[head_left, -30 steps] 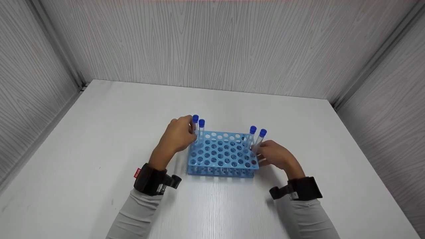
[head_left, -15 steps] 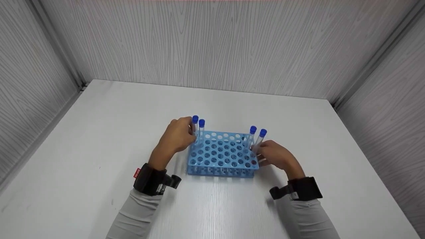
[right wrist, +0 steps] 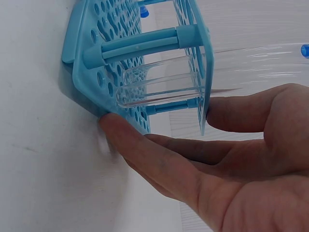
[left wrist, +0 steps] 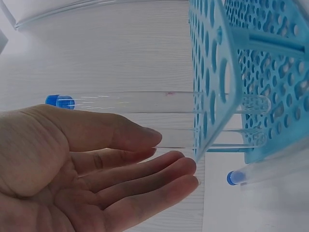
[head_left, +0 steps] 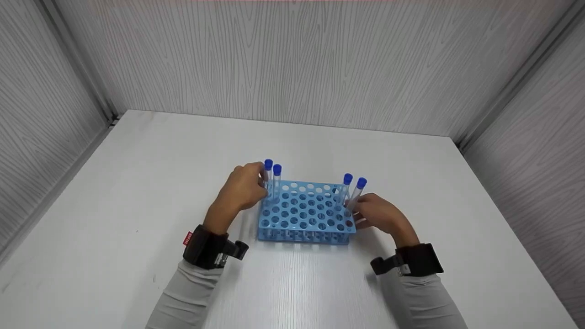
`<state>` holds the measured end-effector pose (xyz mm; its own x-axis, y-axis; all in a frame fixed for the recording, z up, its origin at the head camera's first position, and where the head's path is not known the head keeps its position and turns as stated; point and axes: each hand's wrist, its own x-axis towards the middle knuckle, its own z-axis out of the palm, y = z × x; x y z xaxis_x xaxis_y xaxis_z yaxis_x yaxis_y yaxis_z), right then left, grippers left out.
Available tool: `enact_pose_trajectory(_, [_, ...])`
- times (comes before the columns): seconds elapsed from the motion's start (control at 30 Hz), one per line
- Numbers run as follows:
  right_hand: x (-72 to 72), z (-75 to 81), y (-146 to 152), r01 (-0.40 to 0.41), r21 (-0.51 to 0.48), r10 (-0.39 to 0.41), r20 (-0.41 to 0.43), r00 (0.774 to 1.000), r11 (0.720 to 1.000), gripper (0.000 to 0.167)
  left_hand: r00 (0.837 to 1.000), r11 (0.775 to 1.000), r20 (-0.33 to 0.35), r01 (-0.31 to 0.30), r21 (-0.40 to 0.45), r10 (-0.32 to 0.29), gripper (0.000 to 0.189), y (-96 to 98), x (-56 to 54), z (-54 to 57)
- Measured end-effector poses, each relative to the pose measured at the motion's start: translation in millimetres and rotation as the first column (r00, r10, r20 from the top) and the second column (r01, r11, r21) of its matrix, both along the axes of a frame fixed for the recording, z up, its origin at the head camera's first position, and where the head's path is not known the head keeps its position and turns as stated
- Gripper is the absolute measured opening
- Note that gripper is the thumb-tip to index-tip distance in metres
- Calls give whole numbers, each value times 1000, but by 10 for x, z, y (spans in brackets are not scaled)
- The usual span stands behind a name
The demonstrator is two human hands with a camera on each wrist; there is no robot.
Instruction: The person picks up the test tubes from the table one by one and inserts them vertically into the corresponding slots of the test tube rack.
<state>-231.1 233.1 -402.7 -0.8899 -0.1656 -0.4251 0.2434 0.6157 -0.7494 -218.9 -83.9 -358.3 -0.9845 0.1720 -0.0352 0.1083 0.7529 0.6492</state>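
Note:
A blue test tube rack stands on the table, its top plate full of round holes. Two clear blue-capped test tubes rise from its left end. My left hand pinches the outer test tube between thumb and index finger, the other fingers stretched out below. Beside it, the second test tube stands in the rack. At the right end are two more tubes, the inner tube upright and the outer tube tilted rightward. My right hand grips the rack's right end, thumb at the top plate, fingers by the base.
A pale table lies around the rack, with a grey grained panel along its back and panels at both sides. In the left wrist view, a blurred tube with a blue cap shows below the rack.
My left hand has shifted very slightly left and down, and the outer left tube's cap sits slightly lower. The right hand and rack look still.

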Motion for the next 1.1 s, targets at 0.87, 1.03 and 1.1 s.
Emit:
enact_pose_trajectory(0.87, [18, 12, 6, 9, -28, -9, 2, 1000, 1000, 35, 999, 998, -2, -53, -31, 53, 34, -98, -112, -147])
enact_pose_trajectory(1.03, [11, 8, 2, 24, -14, -23, 6, 1000, 1000, 37, 998, 997, -6, -67, -29, 67, 36, -99, -135, -204])
enact_pose_trajectory(1.1, [10, 8, 1, 30, -6, -30, 7, 1000, 1000, 37, 997, 997, -6, -72, -30, 72, 37, -99, -145, -219])
